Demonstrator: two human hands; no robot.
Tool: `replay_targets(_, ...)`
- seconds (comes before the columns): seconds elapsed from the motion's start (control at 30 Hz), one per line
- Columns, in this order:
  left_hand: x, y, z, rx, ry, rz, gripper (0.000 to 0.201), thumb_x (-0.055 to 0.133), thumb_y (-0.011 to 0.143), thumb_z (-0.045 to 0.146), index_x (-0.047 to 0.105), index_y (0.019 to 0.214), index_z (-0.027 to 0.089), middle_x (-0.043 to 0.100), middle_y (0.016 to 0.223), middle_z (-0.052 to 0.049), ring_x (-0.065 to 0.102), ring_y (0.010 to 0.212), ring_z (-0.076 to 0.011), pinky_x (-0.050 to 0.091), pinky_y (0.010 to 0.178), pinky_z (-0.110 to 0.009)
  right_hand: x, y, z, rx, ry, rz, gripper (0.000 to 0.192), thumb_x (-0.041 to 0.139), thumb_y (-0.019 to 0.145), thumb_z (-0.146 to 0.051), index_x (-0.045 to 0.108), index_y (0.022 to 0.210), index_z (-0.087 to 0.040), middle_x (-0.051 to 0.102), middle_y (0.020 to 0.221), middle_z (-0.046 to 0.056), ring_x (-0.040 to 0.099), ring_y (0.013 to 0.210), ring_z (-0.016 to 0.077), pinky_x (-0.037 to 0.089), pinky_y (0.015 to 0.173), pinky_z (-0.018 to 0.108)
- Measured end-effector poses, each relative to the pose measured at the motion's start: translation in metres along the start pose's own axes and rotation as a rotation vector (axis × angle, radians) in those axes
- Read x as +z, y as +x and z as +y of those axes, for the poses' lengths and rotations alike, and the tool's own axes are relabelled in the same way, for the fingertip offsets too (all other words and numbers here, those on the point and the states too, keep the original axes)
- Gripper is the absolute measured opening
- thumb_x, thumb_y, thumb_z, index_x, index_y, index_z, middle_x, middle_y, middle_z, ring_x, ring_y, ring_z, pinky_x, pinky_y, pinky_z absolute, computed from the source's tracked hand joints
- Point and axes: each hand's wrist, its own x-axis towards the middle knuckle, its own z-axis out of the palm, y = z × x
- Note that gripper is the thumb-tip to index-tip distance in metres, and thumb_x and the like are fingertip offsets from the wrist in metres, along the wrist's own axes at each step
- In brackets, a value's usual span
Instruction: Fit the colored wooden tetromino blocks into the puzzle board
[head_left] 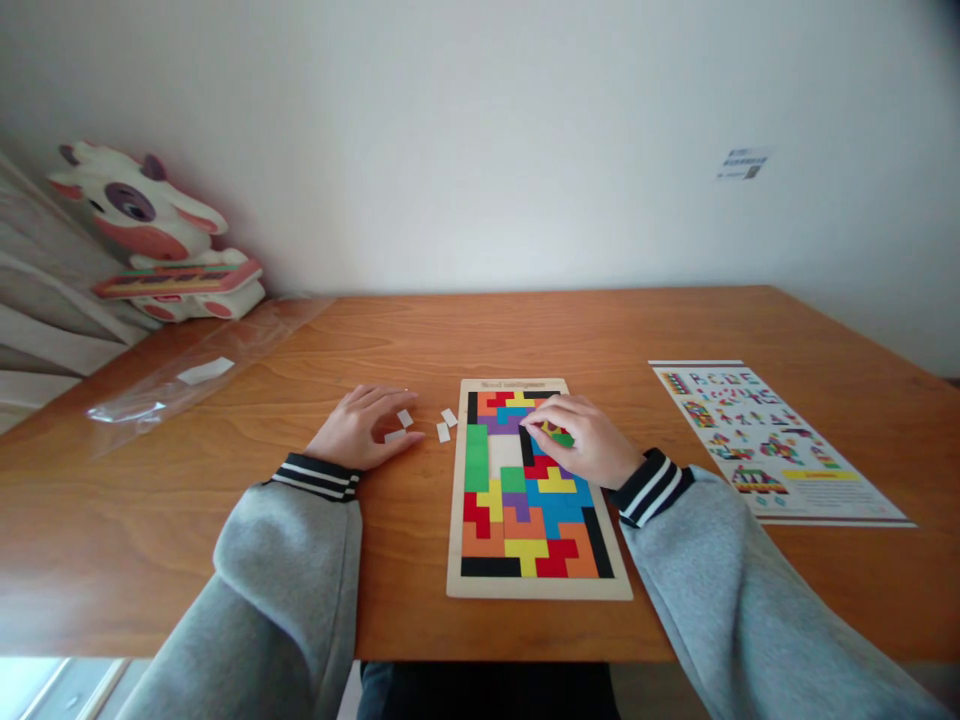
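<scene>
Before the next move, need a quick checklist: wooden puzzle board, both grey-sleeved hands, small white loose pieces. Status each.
1. Pale wooden puzzle board flat on brown wooden table: ok.
2. Bare cream gap among the board's coloured blocks visible: ok.
3. Small white loose pieces stacked together: not ok, scattered by the left hand.
4. Right hand gripping a piece: cannot tell, fingers hide it.
5. White printed paper sheet apart from board: ok.

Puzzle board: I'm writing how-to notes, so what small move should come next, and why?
Perhaps ease the right hand back from the puzzle board: it covers some coloured pieces near the pale gap, so the fit there can't be checked. Whether it holds a piece is hidden too.
</scene>
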Motion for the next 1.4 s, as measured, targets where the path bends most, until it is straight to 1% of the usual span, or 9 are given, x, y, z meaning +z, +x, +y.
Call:
replay_targets(0.13, -0.004, -0.006, -0.005, 0.004, -0.042, -0.036, 0.045, 0.066, 0.086, 0.053, 0.068, 0.119, 0.021, 0.072, 0.117, -0.010, 0.067, 0.108, -0.0270, 0.051, 0.097, -0.044, -0.002, -0.001, 0.002, 0.023, 0.000, -0.020, 0.014, 0.056, 0.096, -0.025, 0.069, 0.096, -0.023, 0.073, 0.092, 0.005, 0.067, 0.089, 0.0202, 0.052, 0.084, 0.038)
replay_targets(0.3, -0.010, -0.014, -0.009, 0.000, -0.088, 0.028, 0.033, 0.069, 0.085, 0.048, 0.072, 0.108, 0.024, 0.076, 0.106, -0.006, 0.071, 0.096, -0.0220, 0.055, 0.090, -0.038, -0.008, 0.004, -0.002, 0.091, 0.047, -0.025, 0.014, 0.057, 0.096, -0.029, 0.070, 0.097, -0.024, 0.072, 0.097, 0.006, 0.067, 0.092, 0.0212, 0.053, 0.085, 0.039)
replay_targets(0.47, -0.006, -0.019, -0.013, 0.029, -0.147, 0.036, 0.024, 0.067, 0.089, 0.043, 0.075, 0.102, 0.025, 0.078, 0.095, -0.003, 0.072, 0.084, -0.0179, 0.058, 0.081, -0.031, 0.004, 0.032, -0.031, 0.002, 0.008, -0.267, 0.009, 0.065, 0.093, -0.027, 0.072, 0.096, -0.022, 0.073, 0.098, 0.005, 0.066, 0.093, 0.0219, 0.050, 0.086, 0.041)
replay_targets(0.57, -0.003, -0.022, -0.014, 0.022, -0.178, 0.054, 0.021, 0.064, 0.091, 0.040, 0.075, 0.101, 0.025, 0.079, 0.093, -0.002, 0.073, 0.081, -0.0160, 0.059, 0.077, -0.028, 0.023, 0.055, -0.047, -0.048, 0.031, -0.321, 0.008, 0.068, 0.091, -0.024, 0.072, 0.097, -0.021, 0.075, 0.102, 0.005, 0.066, 0.096, 0.0208, 0.046, 0.095, 0.041)
replay_targets(0.7, 0.000, -0.024, -0.013, 0.000, -0.229, 0.080, 0.022, 0.068, 0.090, 0.039, 0.075, 0.103, 0.023, 0.078, 0.089, -0.002, 0.073, 0.079, -0.0147, 0.058, 0.076, -0.026, 0.048, 0.076, -0.053, 0.025, 0.029, -0.313, 0.018, 0.076, 0.084, -0.022, 0.072, 0.101, -0.022, 0.076, 0.105, 0.005, 0.065, 0.099, 0.0229, 0.043, 0.094, 0.042)
replay_targets(0.83, 0.005, -0.018, -0.011, -0.030, -0.257, 0.161, 0.020, 0.068, 0.090, 0.037, 0.074, 0.099, 0.021, 0.078, 0.091, -0.003, 0.073, 0.082, -0.0160, 0.058, 0.079, -0.028, 0.061, 0.082, -0.051, 0.076, 0.022, -0.328, 0.024, 0.081, 0.079, -0.024, 0.072, 0.102, -0.023, 0.076, 0.101, 0.004, 0.064, 0.096, 0.0235, 0.042, 0.090, 0.041)
replay_targets(1.0, 0.014, -0.006, -0.014, -0.040, -0.279, 0.136, 0.022, 0.065, 0.092, 0.040, 0.075, 0.098, 0.022, 0.078, 0.087, -0.002, 0.072, 0.077, -0.0156, 0.057, 0.076, -0.028, 0.064, 0.081, -0.047, 0.131, 0.056, -0.318, 0.025, 0.079, 0.079, -0.018, 0.071, 0.102, -0.023, 0.077, 0.095, 0.002, 0.065, 0.092, 0.0212, 0.041, 0.089, 0.040)
replay_targets(1.1, 0.016, -0.006, -0.018, -0.042, -0.286, 0.104, 0.024, 0.064, 0.092, 0.042, 0.075, 0.099, 0.022, 0.078, 0.088, -0.003, 0.073, 0.078, -0.0160, 0.057, 0.076, -0.028, 0.064, 0.080, -0.043, 0.120, 0.069, -0.301, 0.031, 0.080, 0.079, -0.021, 0.069, 0.108, -0.023, 0.075, 0.103, 0.004, 0.064, 0.099, 0.0224, 0.041, 0.091, 0.041)
replay_targets(1.4, 0.010, -0.008, -0.023, 0.057, -0.302, 0.035, 0.022, 0.065, 0.092, 0.033, 0.073, 0.110, 0.023, 0.077, 0.105, -0.006, 0.071, 0.102, -0.0199, 0.055, 0.093, -0.036, 0.066, 0.085, -0.047, 0.139, 0.080, -0.357, 0.026, 0.080, 0.080, -0.026, 0.070, 0.104, -0.022, 0.076, 0.105, 0.005, 0.062, 0.101, 0.0241, 0.036, 0.093, 0.043)
